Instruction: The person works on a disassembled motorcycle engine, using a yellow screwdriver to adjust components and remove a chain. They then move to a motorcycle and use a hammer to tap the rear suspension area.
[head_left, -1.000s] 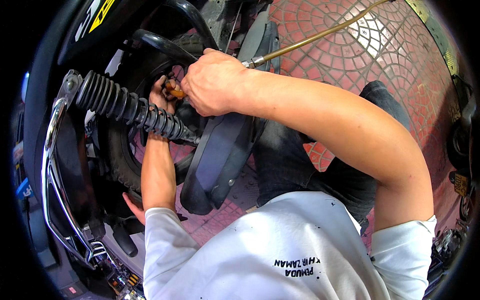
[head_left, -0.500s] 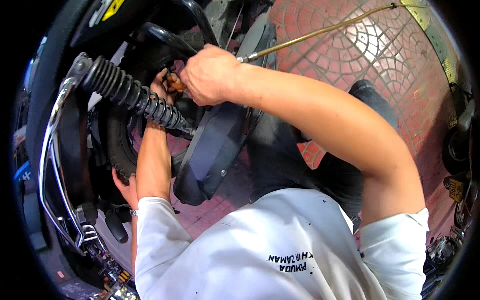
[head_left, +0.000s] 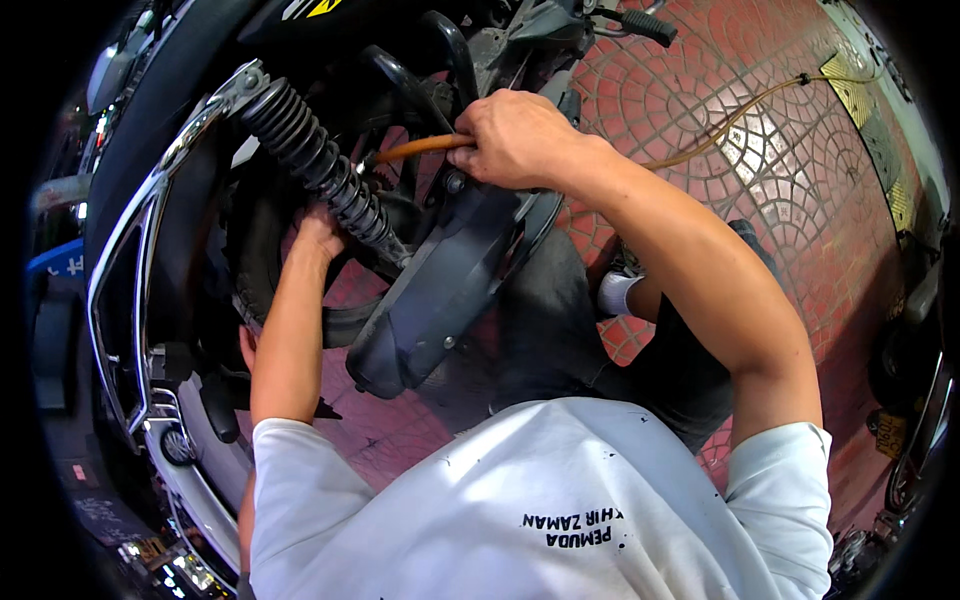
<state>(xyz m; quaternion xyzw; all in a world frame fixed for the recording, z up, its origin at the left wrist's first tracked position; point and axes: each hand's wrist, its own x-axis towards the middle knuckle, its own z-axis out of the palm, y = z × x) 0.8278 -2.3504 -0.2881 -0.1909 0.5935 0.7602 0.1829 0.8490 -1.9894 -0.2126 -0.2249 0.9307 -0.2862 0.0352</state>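
An orange-brown hose (head_left: 425, 147) is gripped in my right hand (head_left: 515, 138), fingers closed round it. The hose's metal-tipped end points left, toward the motorbike's rear wheel. My left hand (head_left: 320, 232) reaches in at the wheel beside the black coil-spring shock absorber (head_left: 325, 150). Its fingers are mostly hidden behind the spring, so what they touch cannot be seen. The black tyre (head_left: 262, 262) curves down left of that wrist. Below my right hand lies the dark swingarm cover (head_left: 430, 280).
Another person's hand (head_left: 247, 347) is at the tyre's lower left. A chrome grab rail (head_left: 97, 290) bends along the left side. The hose runs back over the red patterned tiles (head_left: 690, 110). More motorbike parts stand at the right rim, near a yellow plate (head_left: 890, 436).
My right hand has drawn back from the wheel, up and right, leaving a length of orange hose showing. My left hand has gone lower behind the spring. The whole view has shifted.
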